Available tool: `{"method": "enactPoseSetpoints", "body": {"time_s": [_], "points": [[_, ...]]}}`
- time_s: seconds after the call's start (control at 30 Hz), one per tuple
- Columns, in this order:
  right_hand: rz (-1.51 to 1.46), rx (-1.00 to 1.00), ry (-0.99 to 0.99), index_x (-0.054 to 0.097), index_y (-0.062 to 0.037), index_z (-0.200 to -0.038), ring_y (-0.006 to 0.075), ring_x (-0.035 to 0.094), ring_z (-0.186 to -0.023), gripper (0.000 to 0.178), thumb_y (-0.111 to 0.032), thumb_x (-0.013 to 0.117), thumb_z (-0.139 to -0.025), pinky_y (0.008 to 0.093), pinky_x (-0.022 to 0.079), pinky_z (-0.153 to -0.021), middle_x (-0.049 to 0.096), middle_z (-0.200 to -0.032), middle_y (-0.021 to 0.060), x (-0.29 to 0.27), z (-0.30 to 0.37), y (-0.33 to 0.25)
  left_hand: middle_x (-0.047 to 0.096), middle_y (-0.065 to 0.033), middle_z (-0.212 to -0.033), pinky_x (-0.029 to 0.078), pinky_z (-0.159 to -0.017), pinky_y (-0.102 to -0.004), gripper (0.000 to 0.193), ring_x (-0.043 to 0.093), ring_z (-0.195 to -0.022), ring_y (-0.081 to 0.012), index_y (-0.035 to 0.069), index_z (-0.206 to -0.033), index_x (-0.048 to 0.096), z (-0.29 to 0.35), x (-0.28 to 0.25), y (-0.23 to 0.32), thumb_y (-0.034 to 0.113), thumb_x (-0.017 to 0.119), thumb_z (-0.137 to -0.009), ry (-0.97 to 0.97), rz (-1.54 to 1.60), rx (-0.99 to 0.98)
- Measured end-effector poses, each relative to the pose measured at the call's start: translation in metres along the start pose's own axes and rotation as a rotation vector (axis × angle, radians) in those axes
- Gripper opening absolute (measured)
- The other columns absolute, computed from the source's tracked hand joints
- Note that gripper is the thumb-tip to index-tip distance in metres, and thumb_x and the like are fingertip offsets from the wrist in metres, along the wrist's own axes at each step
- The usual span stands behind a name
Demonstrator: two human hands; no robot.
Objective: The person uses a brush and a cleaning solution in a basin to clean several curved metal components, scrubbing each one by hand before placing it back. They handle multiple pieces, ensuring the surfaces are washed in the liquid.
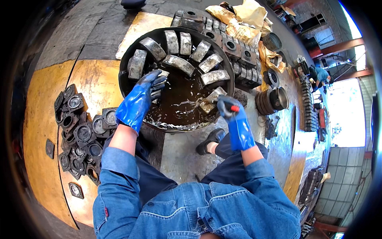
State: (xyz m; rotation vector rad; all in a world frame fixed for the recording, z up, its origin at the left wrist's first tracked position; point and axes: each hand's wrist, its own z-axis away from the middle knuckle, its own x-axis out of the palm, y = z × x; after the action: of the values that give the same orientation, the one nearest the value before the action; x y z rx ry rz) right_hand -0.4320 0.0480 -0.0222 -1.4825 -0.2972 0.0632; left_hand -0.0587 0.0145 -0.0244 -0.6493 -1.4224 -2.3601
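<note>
My left hand (141, 97), in a blue rubber glove, reaches into the left side of a round black pan (123, 44). Its fingers curl over a pale metal block (164, 73), mostly hidden beneath the glove. My right hand (232, 117), gloved alike, is closed around a tool with a red handle (234, 108) at the pan's right rim; the tool's working end cannot be made out. Just left of that hand, a wet metal block (211, 100) lies tilted in the dark liquid (179, 95). Several curved silvery blocks (179, 65) sit around the pan's far half.
Square dark parts with round openings (84, 132) are heaped on the left. Blackened blocks with holes (231, 45) are stacked beyond the pan, near crumpled tan sacks (248, 20). Metal rings (274, 99) lie to the right. Another person (321, 75) bends over farther right.
</note>
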Motion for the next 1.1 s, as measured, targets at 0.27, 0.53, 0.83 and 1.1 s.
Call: {"method": "enactPoseSetpoints", "body": {"time_s": [0.27,0.53,0.83,1.1], "points": [[0.365,0.202,0.688,0.071,-0.0057,-0.096,0.0104,0.059,-0.071,0.015,-0.018,0.075,-0.089,0.0273,0.048,-0.062,0.067,-0.083,0.0029,-0.014,-0.065,-0.009,0.042,-0.0053,-0.155,0.027,-0.115,-0.0471,0.064,0.04,-0.138,-0.0285,0.025,-0.154,0.037,-0.002,-0.015,0.003,0.054,0.048,-0.098,-0.056,-0.066,0.066],[0.376,-0.145,0.284,0.068,-0.0029,-0.092,0.0108,0.06,-0.063,0.004,-0.002,0.067,-0.089,0.0242,0.047,-0.057,0.066,-0.077,0.0028,0.073,0.017,0.006,0.05,-0.012,-0.147,0.032,-0.111,-0.0452,0.066,0.046,-0.133,-0.0277,0.014,-0.151,0.041,0.002,-0.012,0.004,0.052,0.051,-0.098,-0.069,-0.023,0.107],[1.435,0.564,-0.04,0.075,-0.0146,-0.1,0.0344,0.07,-0.091,0.031,-0.038,0.069,-0.082,0.0421,0.056,-0.08,0.073,-0.096,0.0145,0.145,-0.033,0.054,0.046,-0.0031,-0.151,0.028,-0.11,-0.0461,0.065,0.043,-0.134,-0.0231,0.024,-0.153,0.039,-0.001,-0.022,0.001,0.057,0.045,-0.097,-0.186,-0.061,0.103],[0.381,0.263,-0.216,0.072,-0.0045,-0.091,0.0168,0.063,-0.07,0.013,-0.016,0.068,-0.087,0.0312,0.051,-0.063,0.068,-0.081,0.0083,0.078,-0.016,0.02,0.063,-0.0141,-0.13,0.06,-0.072,-0.0232,0.051,0.069,-0.104,-0.0225,0.013,-0.143,0.049,0.0,-0.003,0.022,0.043,0.052,-0.102,-0.131,0.115,-0.116]]}}
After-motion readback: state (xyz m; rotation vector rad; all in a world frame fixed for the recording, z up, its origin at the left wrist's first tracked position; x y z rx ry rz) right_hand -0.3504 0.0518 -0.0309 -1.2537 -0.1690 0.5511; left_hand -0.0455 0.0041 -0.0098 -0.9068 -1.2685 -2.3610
